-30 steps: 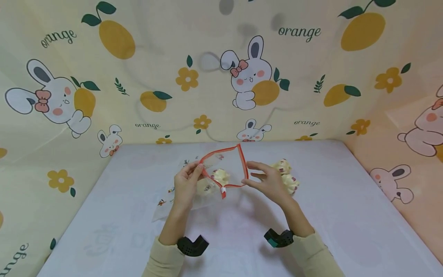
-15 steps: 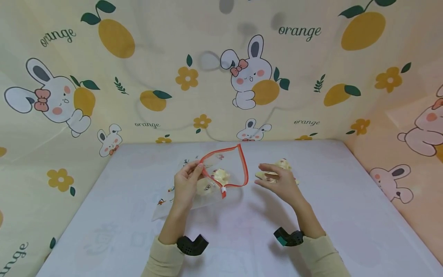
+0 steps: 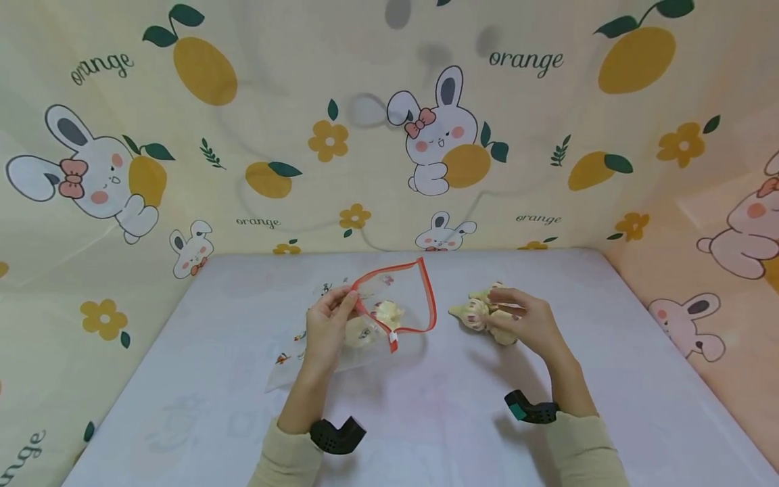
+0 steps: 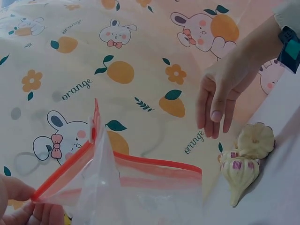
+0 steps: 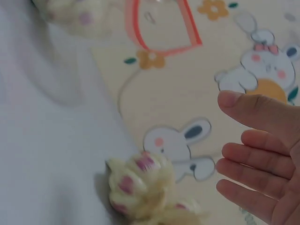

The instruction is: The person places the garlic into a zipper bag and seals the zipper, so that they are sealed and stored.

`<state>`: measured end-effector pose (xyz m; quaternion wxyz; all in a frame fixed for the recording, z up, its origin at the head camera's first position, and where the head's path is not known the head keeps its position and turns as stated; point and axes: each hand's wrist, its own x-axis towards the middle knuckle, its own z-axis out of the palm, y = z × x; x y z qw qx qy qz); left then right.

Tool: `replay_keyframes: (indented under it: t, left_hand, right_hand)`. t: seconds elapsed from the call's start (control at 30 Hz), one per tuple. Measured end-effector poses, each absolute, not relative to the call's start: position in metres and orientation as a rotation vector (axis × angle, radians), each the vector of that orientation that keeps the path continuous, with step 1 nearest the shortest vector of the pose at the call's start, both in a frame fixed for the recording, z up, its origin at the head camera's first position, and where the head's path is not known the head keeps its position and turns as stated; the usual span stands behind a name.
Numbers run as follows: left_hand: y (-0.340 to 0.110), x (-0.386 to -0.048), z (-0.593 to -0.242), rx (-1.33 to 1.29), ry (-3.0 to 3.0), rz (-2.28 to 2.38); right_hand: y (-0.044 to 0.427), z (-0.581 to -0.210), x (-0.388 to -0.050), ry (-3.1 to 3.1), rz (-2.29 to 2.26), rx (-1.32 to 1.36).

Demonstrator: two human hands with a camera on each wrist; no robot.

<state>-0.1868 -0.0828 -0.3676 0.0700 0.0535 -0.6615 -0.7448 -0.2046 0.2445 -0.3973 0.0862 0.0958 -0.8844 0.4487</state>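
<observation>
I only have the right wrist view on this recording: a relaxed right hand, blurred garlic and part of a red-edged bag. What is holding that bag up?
Observer: In the head view, the person's left hand pinches the red-edged bag at its rim.

Operator: Is there anything in it? The inside is cut off for me.

Observer: Yes, the head view shows a garlic bulb within the bag's mouth.

Operator: And how does the right hand look from the other side?

Observer: In the left wrist view, the right hand hangs with its fingertips pointing down the picture.
</observation>
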Motion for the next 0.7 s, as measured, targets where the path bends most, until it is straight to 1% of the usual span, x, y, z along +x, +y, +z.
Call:
replay_keyframes:
  t: [0.33, 0.7]
  left_hand:
    - [-0.082, -0.185, -0.366, 0.158, -1.994, -2.231]
    - [-0.080, -0.185, -0.367, 0.134, -1.981, -2.234]
  right_hand:
    - [0.272, -0.409, -0.208, -2.616, 1.257, 0.269]
    - [0.289, -0.420, -0.210, -2.680, 1.269, 0.211]
